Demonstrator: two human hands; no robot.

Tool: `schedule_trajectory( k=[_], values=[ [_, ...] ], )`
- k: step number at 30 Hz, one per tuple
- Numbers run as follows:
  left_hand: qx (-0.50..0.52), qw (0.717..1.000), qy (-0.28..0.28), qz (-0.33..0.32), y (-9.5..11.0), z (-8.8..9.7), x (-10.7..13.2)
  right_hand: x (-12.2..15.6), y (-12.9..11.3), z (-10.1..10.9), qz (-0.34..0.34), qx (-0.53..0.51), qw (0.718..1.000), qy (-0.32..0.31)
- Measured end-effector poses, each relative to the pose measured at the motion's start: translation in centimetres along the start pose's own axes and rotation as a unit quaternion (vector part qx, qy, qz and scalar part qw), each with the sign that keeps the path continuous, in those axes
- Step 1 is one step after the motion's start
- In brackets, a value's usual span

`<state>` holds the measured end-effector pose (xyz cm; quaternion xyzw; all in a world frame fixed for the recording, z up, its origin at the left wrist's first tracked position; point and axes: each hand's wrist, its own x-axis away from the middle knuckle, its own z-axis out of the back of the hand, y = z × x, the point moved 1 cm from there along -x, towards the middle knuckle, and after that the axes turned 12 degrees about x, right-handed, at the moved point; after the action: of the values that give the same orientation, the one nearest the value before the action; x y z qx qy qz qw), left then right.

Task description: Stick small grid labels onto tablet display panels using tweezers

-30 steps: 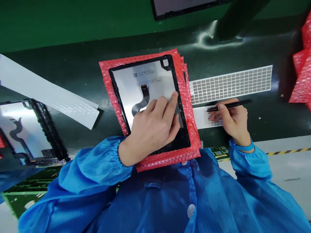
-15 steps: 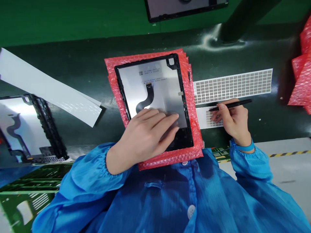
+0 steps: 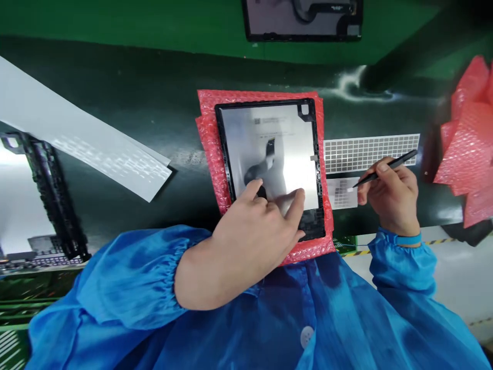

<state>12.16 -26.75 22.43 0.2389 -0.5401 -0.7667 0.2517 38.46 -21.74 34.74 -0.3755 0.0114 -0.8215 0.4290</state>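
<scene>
Thru the head cam I see the tablet panel (image 3: 293,172) on red bubble wrap (image 3: 210,149), bumpy & glossy, on the dark green desk (image 3: 146,97). Panel's flat, shiny silver, w/ a blk rim (image 3: 265,104); a dark ribbon cable (image 3: 254,173) curves over it. R of panel: a long sheet (image 3: 370,154) w/ a grid of grey rectangles, plus a shorter sheet (image 3: 343,199), also gridded. L of panel: smooth white strips (image 3: 96,133), slanted. L hand (image 3: 256,221) is palm down over panel's lower half, fingers spread, grip released. R hand (image 3: 396,198), R of panel, wrist bent, has its grip clenched pen-style on a slim blk tool (image 3: 368,178), tilted, w/ a tiny pale piece (image 3: 349,189) at the tip.
</scene>
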Motion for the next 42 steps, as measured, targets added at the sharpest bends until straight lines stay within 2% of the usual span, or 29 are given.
schedule_trajectory(
  k=[4,7,12,16,19,23,27,40,42],
  values=[
    [-0.010,1.000,-0.013,-0.004,0.2,-0.5,0.3,-0.4,-3.7,-1.1,0.022,0.037,0.999,0.024],
    [-0.009,1.000,-0.029,-0.006,0.3,-0.7,0.7,-0.6,-5.9,-2.9,0.057,0.063,0.996,0.024],
    [0.033,0.997,-0.066,0.013,-0.1,-0.8,1.2,-1.3,-7.4,-8.4,0.112,0.084,0.990,0.002],
    [0.059,0.997,-0.044,0.030,-0.3,-1.0,1.3,-1.5,-7.5,-13.4,0.111,0.124,0.985,-0.042],
    [0.089,0.994,-0.050,0.032,-0.5,-1.2,1.2,-1.7,-7.8,-15.7,0.117,0.127,0.983,-0.063],
    [0.123,0.990,-0.061,0.029,-0.9,-1.2,1.0,-2.2,-7.8,-16.3,0.112,0.132,0.982,-0.076],
    [0.119,0.991,-0.045,0.028,-1.1,-1.2,0.9,-2.5,-7.3,-16.3,0.095,0.143,0.982,-0.083],
    [0.089,0.988,0.103,0.075,-0.4,-2.2,1.4,-2.1,-7.3,-16.7,0.110,0.160,0.979,-0.065],
    [0.091,0.987,0.111,0.075,-0.5,-2.1,1.4,-2.1,-7.3,-16.7,0.109,0.155,0.980,-0.063]
  ],
)
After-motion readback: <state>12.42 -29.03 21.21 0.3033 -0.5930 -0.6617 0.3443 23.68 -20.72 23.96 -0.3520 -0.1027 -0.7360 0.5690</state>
